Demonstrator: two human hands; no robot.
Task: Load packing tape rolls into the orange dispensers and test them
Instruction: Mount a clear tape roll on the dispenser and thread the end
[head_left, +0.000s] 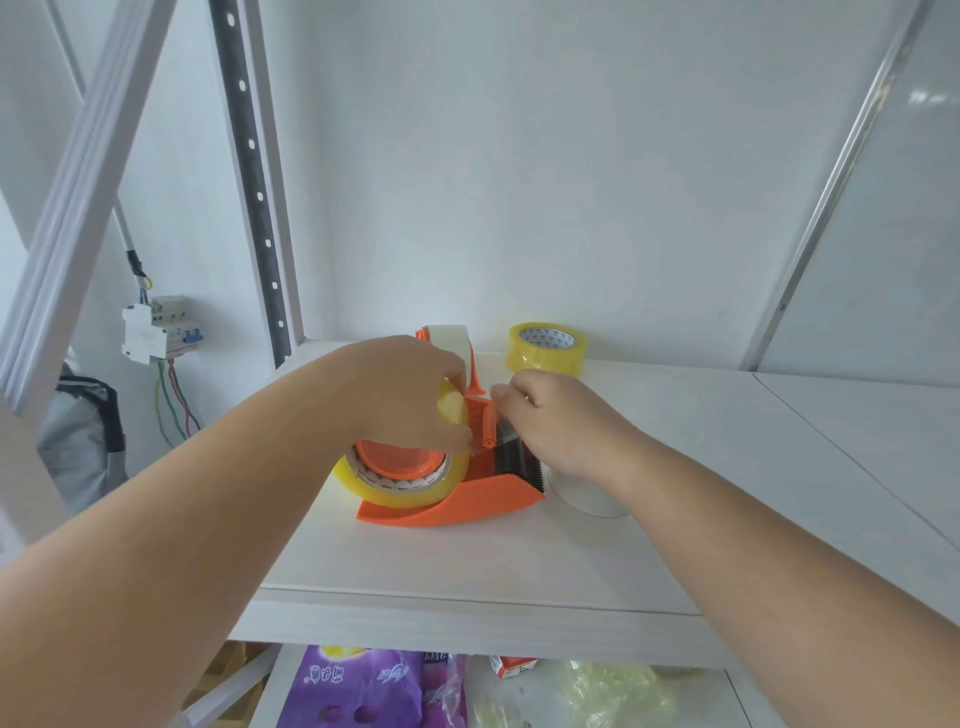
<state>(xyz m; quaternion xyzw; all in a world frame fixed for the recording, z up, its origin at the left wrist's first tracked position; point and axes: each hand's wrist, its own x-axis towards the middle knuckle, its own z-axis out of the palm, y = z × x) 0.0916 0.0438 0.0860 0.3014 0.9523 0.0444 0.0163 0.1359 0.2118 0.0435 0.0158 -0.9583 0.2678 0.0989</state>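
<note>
An orange dispenser (467, 501) lies on the white shelf (467, 566) with a yellowish tape roll (384, 483) seated on its orange hub. My left hand (410, 395) rests over the top of that roll and pinches the loose tape end near the orange roller (488, 423). My right hand (550, 421) grips the clear tape strip by the black toothed blade (519, 460). Behind my left hand stands a second orange dispenser (449, 345), loaded with a pale roll and partly hidden. A spare yellowish roll (545, 347) lies flat at the back.
A clear round object (587, 496) sits under my right wrist. A circuit breaker with coloured wires (161, 330) hangs on the wall at left. Purple packets (358, 686) and plastic bags lie on the shelf below. Metal uprights frame the shelf on both sides.
</note>
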